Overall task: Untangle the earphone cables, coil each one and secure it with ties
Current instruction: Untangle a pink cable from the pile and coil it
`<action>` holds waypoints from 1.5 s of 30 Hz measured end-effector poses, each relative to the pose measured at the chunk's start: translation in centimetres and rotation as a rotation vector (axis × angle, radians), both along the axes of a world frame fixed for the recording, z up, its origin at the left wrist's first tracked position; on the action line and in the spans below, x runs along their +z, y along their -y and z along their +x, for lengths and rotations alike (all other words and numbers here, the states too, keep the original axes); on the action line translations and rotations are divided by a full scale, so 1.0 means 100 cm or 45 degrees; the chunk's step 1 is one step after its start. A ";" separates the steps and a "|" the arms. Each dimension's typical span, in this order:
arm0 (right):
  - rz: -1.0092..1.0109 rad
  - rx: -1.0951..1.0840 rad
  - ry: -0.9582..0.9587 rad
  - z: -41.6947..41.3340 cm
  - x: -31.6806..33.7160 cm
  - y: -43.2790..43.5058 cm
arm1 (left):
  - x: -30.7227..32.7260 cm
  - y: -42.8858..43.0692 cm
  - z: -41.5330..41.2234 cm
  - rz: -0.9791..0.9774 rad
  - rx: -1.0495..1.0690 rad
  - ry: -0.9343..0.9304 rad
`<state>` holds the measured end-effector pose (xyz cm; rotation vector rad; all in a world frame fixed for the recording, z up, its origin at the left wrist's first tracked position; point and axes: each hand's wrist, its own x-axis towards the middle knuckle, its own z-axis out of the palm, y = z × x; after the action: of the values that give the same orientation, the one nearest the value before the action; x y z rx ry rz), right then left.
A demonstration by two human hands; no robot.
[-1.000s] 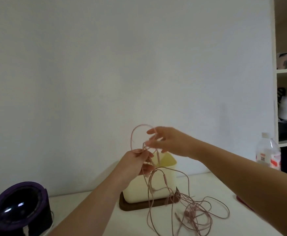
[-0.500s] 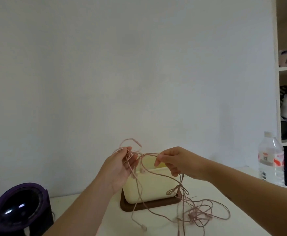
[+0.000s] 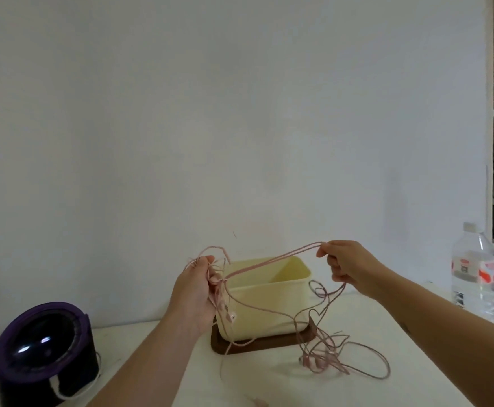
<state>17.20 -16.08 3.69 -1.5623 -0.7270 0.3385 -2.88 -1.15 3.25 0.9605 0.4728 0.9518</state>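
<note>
Pink earphone cables drawn out into a taut double strand between the hands.

Half a second earlier I had both hands close together over the cream box. By this moment the right hand had swung out to the right, pinching the looped end in curled fingers. The left hand stayed by the box's near corner, gripping a bunch of strands with earbuds dangling under it. The loose tangle lay on the table beside the dark tray. I judged one length nearly freed, with coiling and ties not yet begun.
</note>
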 end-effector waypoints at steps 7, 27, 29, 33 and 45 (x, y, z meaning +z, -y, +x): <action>-0.397 -0.272 0.369 0.017 -0.025 -0.002 | -0.004 -0.005 -0.009 0.171 0.041 -0.046; -0.093 0.540 0.340 -0.094 0.000 -0.022 | 0.003 0.024 -0.016 0.280 -0.317 -0.005; -0.032 0.521 0.241 -0.091 0.000 -0.021 | 0.002 0.024 -0.018 0.298 -0.319 -0.041; -0.005 0.617 0.032 -0.090 -0.001 -0.019 | 0.002 0.027 -0.017 0.271 -0.320 -0.062; 0.124 0.738 -0.406 -0.093 0.000 -0.013 | -0.001 0.022 -0.026 1.172 -0.530 -0.495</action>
<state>7.86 -14.80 3.72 -1.1442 -0.9174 0.9424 -5.48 -3.39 3.11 2.0108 0.1133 0.5754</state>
